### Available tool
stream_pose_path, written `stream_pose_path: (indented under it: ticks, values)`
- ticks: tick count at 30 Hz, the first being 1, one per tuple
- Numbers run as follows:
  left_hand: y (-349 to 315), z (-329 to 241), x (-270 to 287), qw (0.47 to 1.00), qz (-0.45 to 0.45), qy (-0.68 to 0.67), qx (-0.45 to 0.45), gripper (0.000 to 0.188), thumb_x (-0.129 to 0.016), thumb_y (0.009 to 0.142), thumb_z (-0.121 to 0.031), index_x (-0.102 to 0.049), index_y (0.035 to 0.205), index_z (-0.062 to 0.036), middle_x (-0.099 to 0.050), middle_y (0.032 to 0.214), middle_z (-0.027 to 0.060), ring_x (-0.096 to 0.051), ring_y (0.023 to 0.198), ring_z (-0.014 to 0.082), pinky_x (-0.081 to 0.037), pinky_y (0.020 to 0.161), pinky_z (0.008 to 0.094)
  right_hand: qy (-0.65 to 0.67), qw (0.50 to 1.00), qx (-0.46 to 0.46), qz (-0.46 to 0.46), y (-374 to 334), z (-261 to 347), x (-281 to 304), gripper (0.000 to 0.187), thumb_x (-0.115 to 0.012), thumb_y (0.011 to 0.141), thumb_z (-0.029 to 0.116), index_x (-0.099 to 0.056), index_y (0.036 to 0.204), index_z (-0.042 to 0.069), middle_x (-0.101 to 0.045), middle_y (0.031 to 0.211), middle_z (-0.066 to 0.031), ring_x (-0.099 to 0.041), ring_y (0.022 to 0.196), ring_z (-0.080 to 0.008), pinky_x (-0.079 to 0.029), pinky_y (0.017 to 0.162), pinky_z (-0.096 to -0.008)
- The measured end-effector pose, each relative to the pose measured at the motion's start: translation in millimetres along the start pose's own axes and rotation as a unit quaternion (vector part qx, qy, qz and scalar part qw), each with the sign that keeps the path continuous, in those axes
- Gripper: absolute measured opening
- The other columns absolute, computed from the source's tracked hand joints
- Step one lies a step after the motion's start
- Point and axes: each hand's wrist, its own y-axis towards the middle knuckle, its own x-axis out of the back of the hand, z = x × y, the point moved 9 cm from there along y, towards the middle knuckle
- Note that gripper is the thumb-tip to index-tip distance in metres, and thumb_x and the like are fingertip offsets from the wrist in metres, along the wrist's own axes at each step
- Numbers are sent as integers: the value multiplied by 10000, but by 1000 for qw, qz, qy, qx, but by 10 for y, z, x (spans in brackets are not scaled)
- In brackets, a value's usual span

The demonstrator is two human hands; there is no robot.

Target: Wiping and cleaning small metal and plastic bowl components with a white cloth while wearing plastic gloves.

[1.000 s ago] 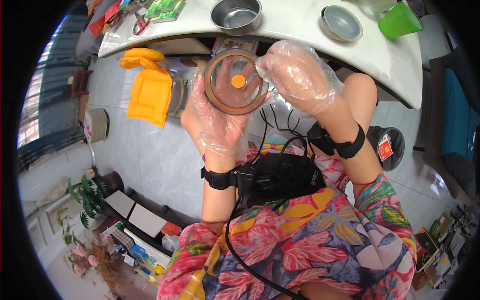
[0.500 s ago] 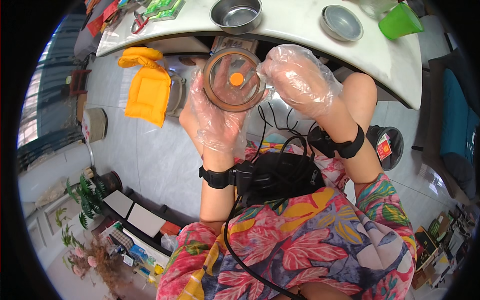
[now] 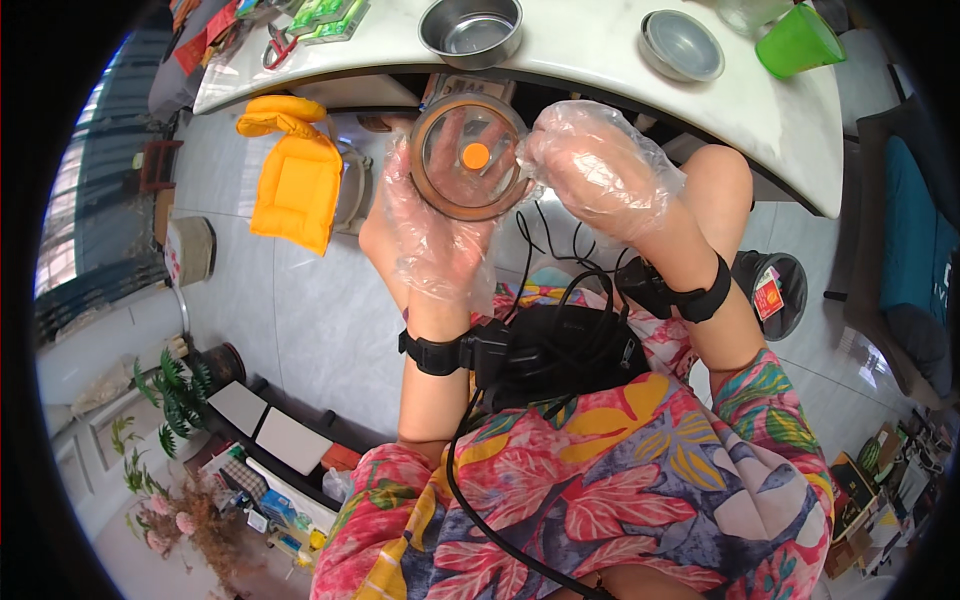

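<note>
My left hand (image 3: 445, 235), in a thin clear plastic glove, holds from beneath a round see-through lid-like piece (image 3: 440, 145) with a brown rim and an orange dot at its centre. Its fingers show through the clear middle. My right hand (image 3: 600, 165), gloved the same way, is closed, with its fingertips up against the right side of the brown rim. Whether those fingertips pinch the rim or something small is hidden. Both hands are held above my lap, just short of the table's near edge.
On the white marble-look table (image 3: 580, 50) stand a steel bowl (image 3: 470, 35), shallow stacked metal bowls (image 3: 682, 47) and a green cup (image 3: 800, 42). A yellow padded chair (image 3: 295, 190) is at the left and a dark bin (image 3: 775, 290) at the right. Black cables (image 3: 575, 270) hang near my wrists.
My right hand has shifted slightly down along the rim. The left hand and the round piece are almost in the same place.
</note>
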Motion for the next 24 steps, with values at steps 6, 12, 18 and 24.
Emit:
stream_pose_path:
  ticks: [6, 12, 18, 24]
  values:
    - [25, -90, 31, 994, -35, 22, -105, 607, -435, 866, -483, -456, 1248, -12, -453, 1315, 159, -395, 1223, 391, -334, 1010, 498, 35, 998, -13, 47, -82, 290, -177, 221, -598, 684, 33, -588, 905, 29, -576, 917, -156, -548, 872, -351, -449, 773, -411]
    - [-89, -132, -122, 990, -55, 43, -126, 495, -492, 888, -371, -471, 1231, -15, -538, 1225, 130, -471, 1164, 368, -364, 1001, 449, 159, 986, -33, 37, 263, 413, -158, 144, -615, 733, 72, -602, 872, 33, -557, 846, -157, -525, 810, -350, -431, 716, -417]
    - [-198, -165, 38, 973, -170, 80, -136, 479, -460, 908, -352, -467, 1232, 0, -549, 1194, 131, -456, 1181, 383, -376, 994, 451, 170, 985, -36, 10, 375, 400, -144, 107, -607, 758, 91, -611, 853, 42, -544, 814, -140, -522, 800, -338, -418, 707, -415]
    - [-46, -102, -22, 996, -33, -22, -82, 522, -400, 930, -387, -441, 1260, 15, -460, 1289, 165, -385, 1234, 409, -367, 1003, 484, 144, 987, -40, 58, 155, 386, -43, 90, -585, 767, 86, -606, 846, 47, -540, 842, -137, -528, 814, -326, -432, 714, -405]
